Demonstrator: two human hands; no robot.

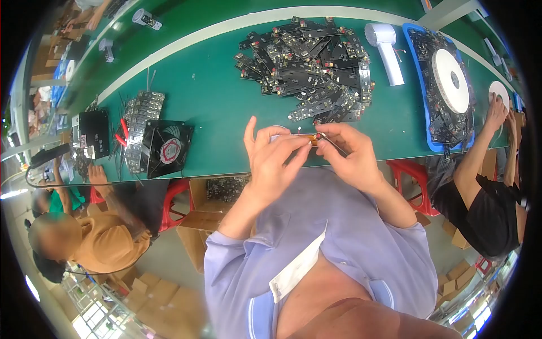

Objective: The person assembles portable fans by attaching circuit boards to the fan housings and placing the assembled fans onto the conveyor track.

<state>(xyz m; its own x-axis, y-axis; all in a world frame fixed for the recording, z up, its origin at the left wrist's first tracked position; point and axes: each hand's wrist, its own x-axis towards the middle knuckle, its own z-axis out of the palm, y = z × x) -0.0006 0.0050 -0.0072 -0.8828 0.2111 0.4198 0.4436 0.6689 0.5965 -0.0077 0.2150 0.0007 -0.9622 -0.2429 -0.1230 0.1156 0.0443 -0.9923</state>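
Observation:
Both my hands meet at the table's front edge, below a large pile of small black circuit boards (310, 62). My left hand (275, 153) pinches the left end of a small part with an orange-brown piece (307, 137), its index finger raised. At the part's right end, the fingers of my right hand (350, 152) close on a small dark board (334, 144). Fingertips hide much of both pieces, so how they join cannot be made out.
A white handheld device (389, 56) lies right of the pile, beside a blue tray (424, 107) with boards and a white reel (450, 76). Leftward are a black fan (169, 150), red-handled pliers (122, 131) and board panels (148, 110). People sit at both sides.

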